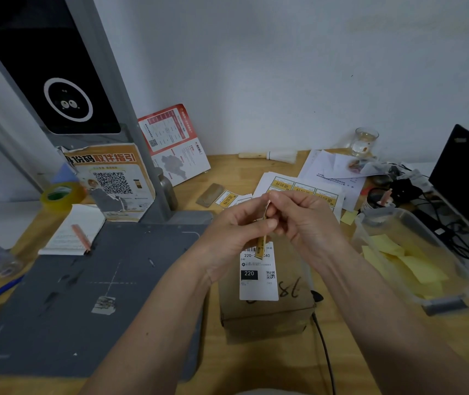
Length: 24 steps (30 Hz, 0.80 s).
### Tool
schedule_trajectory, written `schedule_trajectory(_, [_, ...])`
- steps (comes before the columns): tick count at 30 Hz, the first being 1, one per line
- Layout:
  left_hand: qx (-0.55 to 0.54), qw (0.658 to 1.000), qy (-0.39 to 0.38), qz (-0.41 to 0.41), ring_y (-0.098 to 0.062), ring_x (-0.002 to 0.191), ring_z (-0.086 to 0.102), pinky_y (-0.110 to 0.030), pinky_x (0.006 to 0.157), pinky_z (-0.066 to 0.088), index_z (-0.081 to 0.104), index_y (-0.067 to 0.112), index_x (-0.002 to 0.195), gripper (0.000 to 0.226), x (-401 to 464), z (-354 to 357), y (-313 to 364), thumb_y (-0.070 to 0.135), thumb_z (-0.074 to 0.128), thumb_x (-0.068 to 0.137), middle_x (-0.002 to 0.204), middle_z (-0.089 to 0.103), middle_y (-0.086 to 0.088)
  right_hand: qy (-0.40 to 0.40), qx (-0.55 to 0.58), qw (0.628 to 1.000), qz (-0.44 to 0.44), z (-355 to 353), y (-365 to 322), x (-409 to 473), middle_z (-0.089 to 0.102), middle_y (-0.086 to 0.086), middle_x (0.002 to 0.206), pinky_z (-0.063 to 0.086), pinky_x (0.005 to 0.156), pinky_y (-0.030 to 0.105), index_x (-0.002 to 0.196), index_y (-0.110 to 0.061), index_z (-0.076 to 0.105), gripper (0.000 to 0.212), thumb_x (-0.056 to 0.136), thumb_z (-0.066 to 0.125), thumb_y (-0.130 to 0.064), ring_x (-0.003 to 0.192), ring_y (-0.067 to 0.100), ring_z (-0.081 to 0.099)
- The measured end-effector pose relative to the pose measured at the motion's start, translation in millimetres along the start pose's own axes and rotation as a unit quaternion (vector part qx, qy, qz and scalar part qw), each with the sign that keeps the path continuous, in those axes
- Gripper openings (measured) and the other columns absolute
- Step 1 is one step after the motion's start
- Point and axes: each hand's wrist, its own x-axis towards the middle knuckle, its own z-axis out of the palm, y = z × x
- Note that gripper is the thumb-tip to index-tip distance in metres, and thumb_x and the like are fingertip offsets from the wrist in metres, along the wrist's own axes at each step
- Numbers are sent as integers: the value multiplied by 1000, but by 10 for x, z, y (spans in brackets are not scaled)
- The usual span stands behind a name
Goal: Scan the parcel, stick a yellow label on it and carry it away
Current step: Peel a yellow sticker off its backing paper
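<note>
A small brown cardboard parcel (267, 309) sits on the wooden desk in front of me, with a white shipping label (259, 277) on its top and handwritten digits beside it. Above the parcel I hold a yellow label (262, 246) edge-on between both hands. My left hand (236, 229) pinches it from the left, and my right hand (304, 218) grips its upper part from the right. A sheet of yellow labels (301, 189) lies on the desk behind my hands.
A grey scanner base plate (85, 295) covers the desk's left, with the scanner post (130, 138) and black screen (56, 67) behind. A notepad with pencil (73, 232), yellow tape roll (62, 195), clear box of yellow notes (410, 252), laptop (467, 178), glass (366, 141) and cables surround the parcel.
</note>
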Motion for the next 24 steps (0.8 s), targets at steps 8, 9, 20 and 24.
schedule_trajectory(8, [10,1000,10,-4,-18,95,59,-51,102,43,63,15,118,33,15,-18,8,17,62,85,93,64,1,-15,-31,999,-10,-18,13,15,61,2,57,41,47,21,83,-3,72,16,72,68,-15,53,14,51])
schedule_trajectory(9, [11,1000,11,-4,-19,96,59,-53,102,42,62,14,119,34,12,-20,5,17,62,85,93,63,0,-13,-39,999,-11,-23,16,18,61,2,57,41,47,20,81,-4,72,10,75,68,-11,54,14,51])
schedule_trajectory(20, [-7,999,29,-27,-25,111,60,-34,90,47,61,22,126,42,27,-65,-1,17,65,84,116,66,-4,15,-115,993,-29,-106,13,62,59,7,62,42,52,24,77,-12,71,4,77,72,-16,55,15,49])
schedule_trajectory(24, [-23,995,90,-31,-19,88,58,-36,88,49,70,26,111,39,50,-62,-23,12,72,74,102,66,-1,107,-99,989,-36,-148,5,98,54,4,54,38,50,26,74,-9,69,11,84,67,-11,49,14,45])
